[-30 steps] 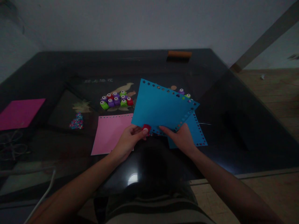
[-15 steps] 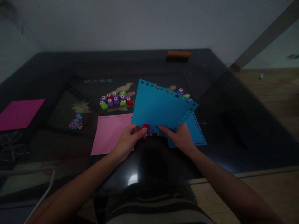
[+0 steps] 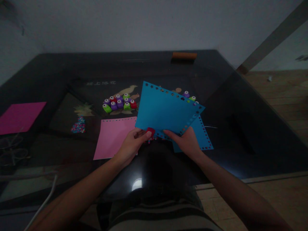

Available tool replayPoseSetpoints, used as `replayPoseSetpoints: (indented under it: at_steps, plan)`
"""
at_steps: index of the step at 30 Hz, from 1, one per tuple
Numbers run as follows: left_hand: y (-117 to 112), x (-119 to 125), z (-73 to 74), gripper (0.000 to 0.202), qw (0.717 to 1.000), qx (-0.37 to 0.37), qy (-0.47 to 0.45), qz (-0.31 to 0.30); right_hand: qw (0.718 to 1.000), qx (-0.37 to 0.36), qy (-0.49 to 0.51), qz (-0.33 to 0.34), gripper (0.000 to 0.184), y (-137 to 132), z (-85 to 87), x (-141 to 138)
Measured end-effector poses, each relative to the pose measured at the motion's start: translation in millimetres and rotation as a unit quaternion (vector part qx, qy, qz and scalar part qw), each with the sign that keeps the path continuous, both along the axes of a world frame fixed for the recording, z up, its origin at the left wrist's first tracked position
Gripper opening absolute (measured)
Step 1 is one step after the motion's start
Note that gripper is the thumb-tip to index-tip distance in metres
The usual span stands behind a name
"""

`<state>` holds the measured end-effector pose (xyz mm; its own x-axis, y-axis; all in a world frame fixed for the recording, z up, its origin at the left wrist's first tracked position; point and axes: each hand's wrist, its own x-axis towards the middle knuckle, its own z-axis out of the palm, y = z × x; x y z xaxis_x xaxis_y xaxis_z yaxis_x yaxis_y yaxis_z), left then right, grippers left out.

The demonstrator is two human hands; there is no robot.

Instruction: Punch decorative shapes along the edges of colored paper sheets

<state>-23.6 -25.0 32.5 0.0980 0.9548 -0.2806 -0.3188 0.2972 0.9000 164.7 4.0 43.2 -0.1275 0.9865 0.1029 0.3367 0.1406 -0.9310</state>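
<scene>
My left hand (image 3: 134,141) is closed round a red craft punch (image 3: 150,131), the thumb pressed on it at the lower edge of a blue paper sheet (image 3: 166,110). My right hand (image 3: 186,141) pinches the same sheet from below, thumb on its near face. Small shaped holes run along the sheet's upper, right and part of its lower edge. Beneath the right hand lies another blue sheet (image 3: 204,136) with punched borders. A pink sheet (image 3: 110,138), holed along its top edge, lies left of my left hand. Small paper cutouts (image 3: 149,140) show below the punch.
Several purple, green and red craft punches (image 3: 119,103) stand in a cluster behind the pink sheet; others (image 3: 186,94) are partly hidden behind the blue one. A pile of tiny cutouts (image 3: 79,125) and a magenta sheet (image 3: 22,117) lie left. A brown cylinder (image 3: 184,56) rests at the back.
</scene>
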Motion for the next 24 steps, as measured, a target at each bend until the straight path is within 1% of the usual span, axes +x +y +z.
replayPoseSetpoints:
  at_steps: [3,13,18,24]
  plan:
    - [0.3,0.2,-0.3,0.019,1.000,-0.002,0.002,0.002,1.000,0.011,0.001,0.003,0.037,0.0,0.1,0.1]
    - [-0.8,0.0,-0.6,0.017,1.000,-0.003,-0.010,0.003,1.000,0.006,0.002,0.004,0.031,-0.3,0.7,-0.6]
    - [-0.8,1.3,1.9,0.020,1.000,-0.005,-0.001,0.012,1.000,0.007,-0.001,0.003,0.040,-0.3,1.5,-0.8]
    - [-0.9,0.2,0.6,0.019,1.000,-0.002,0.010,0.012,1.000,0.003,0.014,-0.005,0.043,-0.7,0.9,-1.0]
